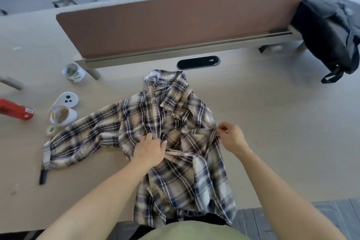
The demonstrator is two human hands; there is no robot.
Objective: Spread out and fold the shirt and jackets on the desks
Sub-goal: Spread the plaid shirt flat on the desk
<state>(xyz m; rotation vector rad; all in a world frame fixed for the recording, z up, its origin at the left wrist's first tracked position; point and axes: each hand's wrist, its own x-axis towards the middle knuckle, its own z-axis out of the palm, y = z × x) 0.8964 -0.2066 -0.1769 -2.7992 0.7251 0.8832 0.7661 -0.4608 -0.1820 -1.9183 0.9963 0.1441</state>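
Plaid shirt (185, 171) lay front-up on the worktop (282, 132), collar at its far end and hem hanging over the near edge against the person's body. One sleeve stretched out to the shirt's left side; the fabric was rumpled about the middle. The left grip (149, 151) (a bare hand) rested on the shirt's centre, its fingers curled into the cloth at the front opening. The right grip (231, 136) pinched the shirt's right edge between thumb and fingertips, just below the shoulder.

Touching the cuff end of the outstretched sleeve stood a large tape roll (62, 116), with a small tape roll (51, 129) beside it and a white dispenser (67, 99) just beyond. Farther left of the shirt lay a red cylinder (15, 111); near the cuff, toward the person, lay a black pen (42, 176). Beyond the collar sat a black cable port (198, 62), then a brown divider panel (175, 21). Well to the shirt's far right lay a black jacket (329, 31), heaped by the panel's end.
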